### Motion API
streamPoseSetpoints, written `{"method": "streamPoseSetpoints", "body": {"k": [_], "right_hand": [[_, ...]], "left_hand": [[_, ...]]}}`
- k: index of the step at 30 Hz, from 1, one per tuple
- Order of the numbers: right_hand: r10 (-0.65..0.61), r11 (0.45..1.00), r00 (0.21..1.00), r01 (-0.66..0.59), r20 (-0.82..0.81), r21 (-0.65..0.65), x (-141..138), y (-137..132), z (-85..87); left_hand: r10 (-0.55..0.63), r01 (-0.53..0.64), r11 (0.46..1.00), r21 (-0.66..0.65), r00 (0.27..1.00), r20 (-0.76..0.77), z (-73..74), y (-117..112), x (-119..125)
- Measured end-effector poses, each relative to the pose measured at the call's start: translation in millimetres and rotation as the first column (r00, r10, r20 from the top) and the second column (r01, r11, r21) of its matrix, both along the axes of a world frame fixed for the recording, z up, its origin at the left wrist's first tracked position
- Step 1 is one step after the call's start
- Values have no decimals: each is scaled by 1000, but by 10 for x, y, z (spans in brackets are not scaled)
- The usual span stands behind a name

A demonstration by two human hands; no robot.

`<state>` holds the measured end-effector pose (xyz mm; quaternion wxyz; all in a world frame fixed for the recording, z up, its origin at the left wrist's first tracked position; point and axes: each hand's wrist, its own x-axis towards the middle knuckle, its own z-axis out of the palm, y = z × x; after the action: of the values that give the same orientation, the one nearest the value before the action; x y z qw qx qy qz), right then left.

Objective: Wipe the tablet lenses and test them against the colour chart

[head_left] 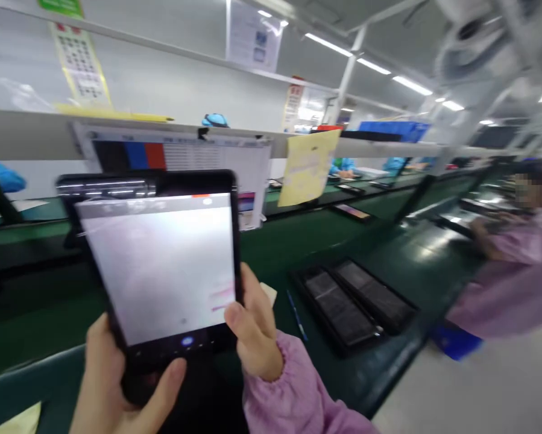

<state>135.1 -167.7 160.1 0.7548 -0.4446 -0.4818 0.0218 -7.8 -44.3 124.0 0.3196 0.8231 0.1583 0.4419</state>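
Note:
Raised in front of me is a black tablet (162,265) with a lit, mostly white screen. My left hand (121,386) grips its lower left corner, the thumb lying over the bottom edge. On the tablet's right edge, my right hand (255,322) is closed, thumb at the front and fingers behind. Its wrist comes out of a pink sleeve. Below the tablet the bench is dark and partly hidden. A blue pen (296,314) lies on the green bench to the right of my right hand.
Two black tablets or trays (343,304) lie side by side on the green bench (266,250). A yellow paper (309,166) and a printed sheet (207,150) hang from the shelf (252,134). At the right sits a person in a pink smock (515,271).

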Motion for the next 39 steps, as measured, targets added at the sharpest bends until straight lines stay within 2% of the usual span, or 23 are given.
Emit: {"method": "streamPoseSetpoints", "body": {"k": [5, 10, 19, 26, 32, 39], "right_hand": [[-40, 999, 996, 40, 78, 6, -51, 19, 143], [-94, 995, 994, 95, 55, -18, -107, 33, 140], [-143, 987, 989, 146, 46, -66, -99, 15, 124], [-35, 999, 999, 35, 0, -2, -116, 13, 110], [-70, 998, 997, 70, 28, -6, -116, 9, 104], [-157, 985, 987, 159, 34, -68, -114, -1, 67]], "left_hand": [[-89, 92, 995, -46, 994, 60, 151, -102, 2], [-151, 160, 983, -92, 984, 95, 135, -97, 3], [-102, 103, 995, -9, 993, 55, 145, -77, -13], [-67, 67, 998, 13, 996, 67, 184, -108, 9], [-87, 88, 996, -14, 995, 41, 157, -95, -10], [-85, 90, 995, -45, 991, 99, 141, -87, 11]]}}
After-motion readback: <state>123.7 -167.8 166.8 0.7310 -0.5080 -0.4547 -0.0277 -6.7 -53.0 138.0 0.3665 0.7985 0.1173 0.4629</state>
